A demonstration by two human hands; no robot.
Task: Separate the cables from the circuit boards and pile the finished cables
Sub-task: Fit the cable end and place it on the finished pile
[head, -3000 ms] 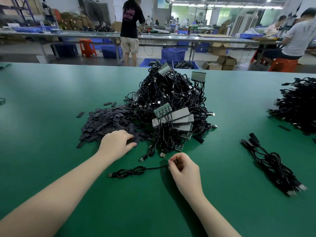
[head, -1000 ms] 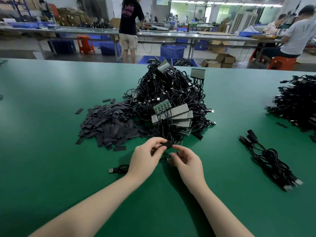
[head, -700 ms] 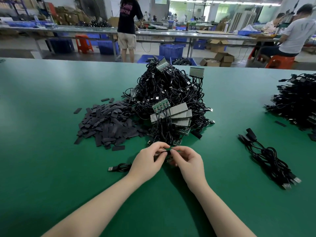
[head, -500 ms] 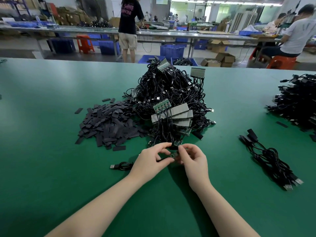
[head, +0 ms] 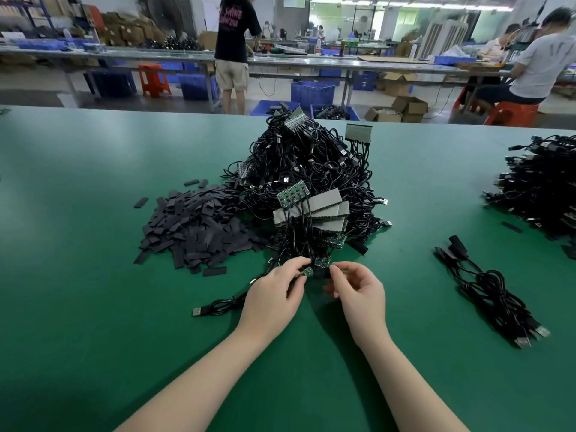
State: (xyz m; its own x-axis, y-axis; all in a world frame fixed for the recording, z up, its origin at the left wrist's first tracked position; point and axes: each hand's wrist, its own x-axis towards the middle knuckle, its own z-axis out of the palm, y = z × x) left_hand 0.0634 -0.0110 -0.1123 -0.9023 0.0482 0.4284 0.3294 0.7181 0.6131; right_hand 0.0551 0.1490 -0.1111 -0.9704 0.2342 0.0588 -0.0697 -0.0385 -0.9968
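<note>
Fingers of both hands meet at the near foot of the large tangled heap of black cables and green circuit boards (head: 308, 182): the left hand (head: 274, 299) curls thumb and forefinger onto a small green circuit board (head: 307, 270), and the right hand (head: 358, 293) closes its thumb and forefinger (head: 335, 269) on a dark piece beside that board, apparently a cable end, though its exact form is too small to confirm. The grip on opposite sides suggests one hand steadies the board while the other pulls the cable free, so the separation step is judged in progress and not yet complete. One loose black USB cable (head: 218, 307) lies on the green table mat (head: 93, 338) just left of the left hand, partly under it; its placement close by suggests it belongs to the work in hand. One small bundle of finished black cables (head: 492, 291) lies well apart to the right, within reach of the right hand, presumably the collecting pile. One larger stack of black cables (head: 542, 185) sits at the far right edge. One spread of flat dark grey strips (head: 193, 229) touches the heap on its left side; strips and heaped cables are too many to count. Two hands are in view, and the heap is judged far from cleared
</note>
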